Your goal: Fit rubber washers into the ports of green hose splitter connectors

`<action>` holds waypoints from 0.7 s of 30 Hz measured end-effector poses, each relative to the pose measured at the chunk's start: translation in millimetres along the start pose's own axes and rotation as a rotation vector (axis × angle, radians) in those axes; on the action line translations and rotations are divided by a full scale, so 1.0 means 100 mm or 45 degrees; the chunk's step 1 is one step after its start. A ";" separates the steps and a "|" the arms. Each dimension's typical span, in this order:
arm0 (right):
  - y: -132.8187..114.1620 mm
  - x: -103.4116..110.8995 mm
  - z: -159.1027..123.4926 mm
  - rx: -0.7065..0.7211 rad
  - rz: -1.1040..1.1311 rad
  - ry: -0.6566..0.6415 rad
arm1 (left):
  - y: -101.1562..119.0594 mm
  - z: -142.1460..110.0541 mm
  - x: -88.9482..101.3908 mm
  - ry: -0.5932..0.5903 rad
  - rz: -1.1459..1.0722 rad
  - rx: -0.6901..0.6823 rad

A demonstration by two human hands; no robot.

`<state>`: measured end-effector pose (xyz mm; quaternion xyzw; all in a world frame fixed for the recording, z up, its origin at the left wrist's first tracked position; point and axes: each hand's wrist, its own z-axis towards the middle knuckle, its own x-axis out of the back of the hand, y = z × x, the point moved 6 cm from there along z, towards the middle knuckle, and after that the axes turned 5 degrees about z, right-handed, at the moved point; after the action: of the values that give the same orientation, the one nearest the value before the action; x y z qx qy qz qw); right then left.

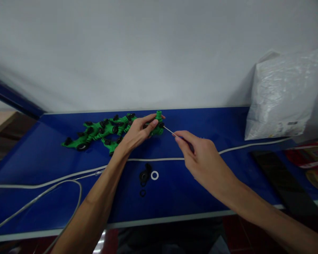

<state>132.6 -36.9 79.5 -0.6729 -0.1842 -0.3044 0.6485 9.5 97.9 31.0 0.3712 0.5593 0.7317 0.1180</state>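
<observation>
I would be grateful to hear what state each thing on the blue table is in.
Green plastic fitting: upright, held by left hand.
Thin metal-shafted tool: gripped by right hand, tip at fitting.
White flat ring: lying flat.
Clear plastic-wrapped package: leaning against wall.

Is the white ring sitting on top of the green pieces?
No, the white ring lies flat on the blue table, beside some loose black parts and apart from the green pieces.

There are two loose rings (154,171), one thin tool (170,131), several green fittings (106,131) (overlapping heap).
</observation>
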 end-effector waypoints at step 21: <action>0.05 -0.12 -0.09 -0.208 0.378 0.104 | 0.11 -0.01 0.01 0.069 0.071 -0.095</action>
<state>125.5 -44.0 68.3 -0.7303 -0.0309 -0.2466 0.6363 10.5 93.6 41.1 0.3621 0.5241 0.7648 0.0961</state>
